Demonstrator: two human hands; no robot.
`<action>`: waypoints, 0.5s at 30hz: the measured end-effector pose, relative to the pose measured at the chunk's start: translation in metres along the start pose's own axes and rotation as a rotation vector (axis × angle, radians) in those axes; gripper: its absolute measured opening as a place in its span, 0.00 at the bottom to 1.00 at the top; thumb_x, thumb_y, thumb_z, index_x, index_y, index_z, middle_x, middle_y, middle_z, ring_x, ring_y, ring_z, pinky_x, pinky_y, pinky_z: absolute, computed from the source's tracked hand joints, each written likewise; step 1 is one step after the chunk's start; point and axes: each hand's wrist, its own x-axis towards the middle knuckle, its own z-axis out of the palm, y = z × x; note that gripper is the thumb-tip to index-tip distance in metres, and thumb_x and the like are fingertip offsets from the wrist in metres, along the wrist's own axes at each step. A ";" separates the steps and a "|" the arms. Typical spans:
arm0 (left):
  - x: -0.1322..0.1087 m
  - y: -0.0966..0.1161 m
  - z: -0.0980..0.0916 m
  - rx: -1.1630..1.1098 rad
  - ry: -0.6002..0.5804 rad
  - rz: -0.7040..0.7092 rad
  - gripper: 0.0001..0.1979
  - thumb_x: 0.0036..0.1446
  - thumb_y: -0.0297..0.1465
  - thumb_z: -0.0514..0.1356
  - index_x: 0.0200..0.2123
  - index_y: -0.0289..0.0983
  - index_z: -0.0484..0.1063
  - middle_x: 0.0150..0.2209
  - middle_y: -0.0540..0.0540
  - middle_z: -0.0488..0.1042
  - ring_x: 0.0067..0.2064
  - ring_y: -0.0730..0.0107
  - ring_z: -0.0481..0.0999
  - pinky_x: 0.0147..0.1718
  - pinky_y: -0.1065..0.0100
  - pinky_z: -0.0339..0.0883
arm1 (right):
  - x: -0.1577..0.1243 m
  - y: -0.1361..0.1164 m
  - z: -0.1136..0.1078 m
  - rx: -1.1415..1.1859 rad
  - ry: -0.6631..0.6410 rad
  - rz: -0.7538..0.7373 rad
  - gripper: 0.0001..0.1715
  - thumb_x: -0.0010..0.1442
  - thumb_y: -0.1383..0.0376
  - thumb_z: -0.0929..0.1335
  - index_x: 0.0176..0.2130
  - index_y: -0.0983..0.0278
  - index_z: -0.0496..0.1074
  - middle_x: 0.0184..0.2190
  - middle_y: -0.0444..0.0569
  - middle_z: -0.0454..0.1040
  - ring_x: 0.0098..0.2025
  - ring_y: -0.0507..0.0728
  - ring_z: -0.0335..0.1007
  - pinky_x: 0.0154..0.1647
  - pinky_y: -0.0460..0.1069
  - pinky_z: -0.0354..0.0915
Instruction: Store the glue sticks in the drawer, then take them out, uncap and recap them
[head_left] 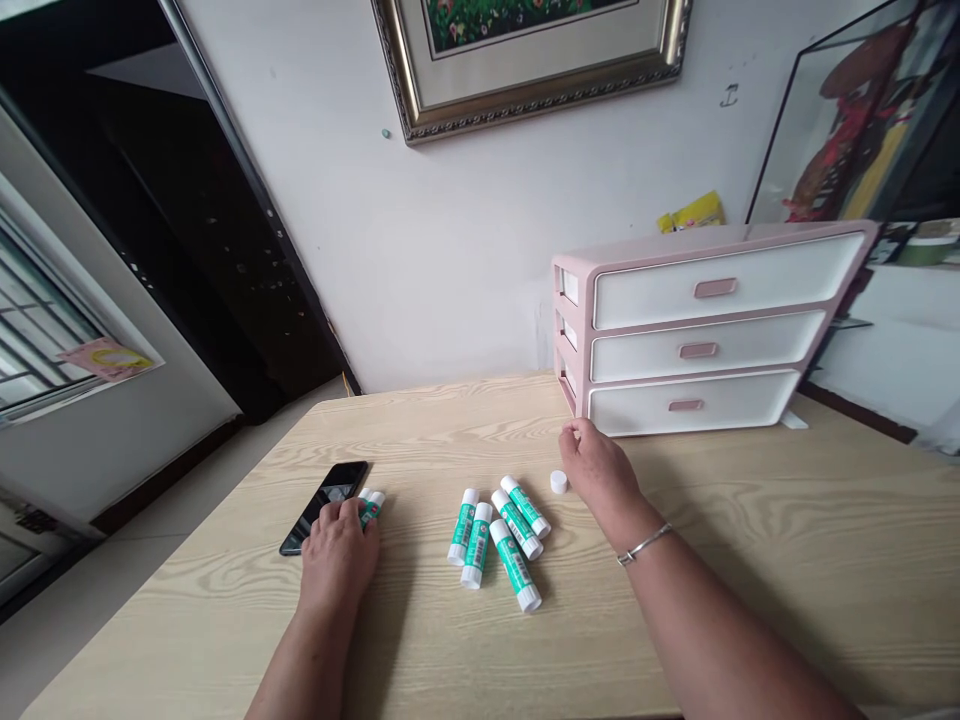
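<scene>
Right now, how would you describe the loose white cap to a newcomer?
Find the pink-and-white drawer unit on the wooden table. Just in front of it, beside the right hand, sits a small white cap, alone, not on any of the green-labelled glue sticks.

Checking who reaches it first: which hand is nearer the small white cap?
Right. The right hand sits just beside the cap, on its right; the left hand is far off to its left, past the glue sticks.

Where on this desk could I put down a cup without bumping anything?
The desk has open wood right of the right hand and forearm, and behind the glue sticks, before the pink drawer unit. It is crowded around the left hand and phone, and among the sticks.
</scene>
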 end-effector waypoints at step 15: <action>0.005 -0.010 0.007 -0.040 0.036 -0.128 0.25 0.63 0.45 0.49 0.54 0.39 0.72 0.57 0.34 0.69 0.59 0.42 0.66 0.53 0.49 0.60 | 0.006 0.017 -0.002 -0.113 -0.232 0.030 0.22 0.60 0.63 0.65 0.52 0.64 0.74 0.48 0.57 0.79 0.49 0.62 0.75 0.43 0.50 0.63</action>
